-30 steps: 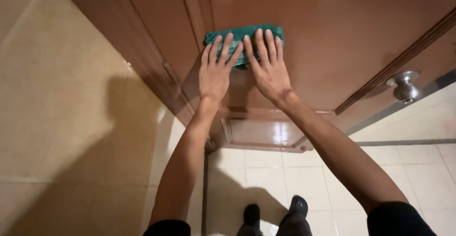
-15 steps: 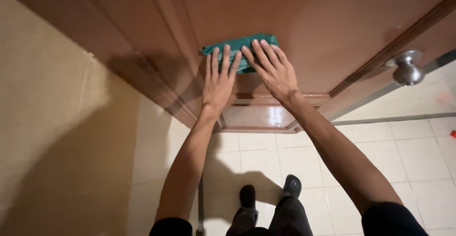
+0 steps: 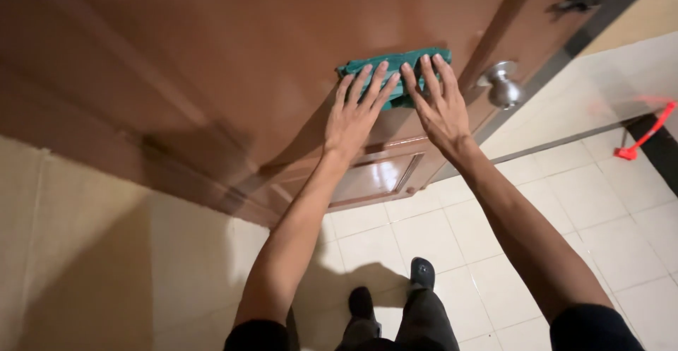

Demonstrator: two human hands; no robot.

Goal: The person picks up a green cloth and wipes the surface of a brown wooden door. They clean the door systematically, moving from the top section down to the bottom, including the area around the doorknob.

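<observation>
Head view, looking down along both arms. Left hand (image 3: 357,114) and right hand (image 3: 439,104) lie flat, side by side, fingers spread and extended, palms pressing a folded green cloth (image 3: 393,75) against the face of a brown wooden door (image 3: 233,61). Neither grip is closed: the fingers are wide and straight, holding the cloth to the door by pressure alone. The cloth sits under the fingertips of both hands, its upper edge showing above them, just left of a round metal door knob (image 3: 503,86). A recessed lower panel (image 3: 371,181) of the door lies below the wrists. The person's dark shoes (image 3: 421,272) stand on a pale tiled floor (image 3: 452,231); a red object (image 3: 646,135) lies on the floor at far right
</observation>
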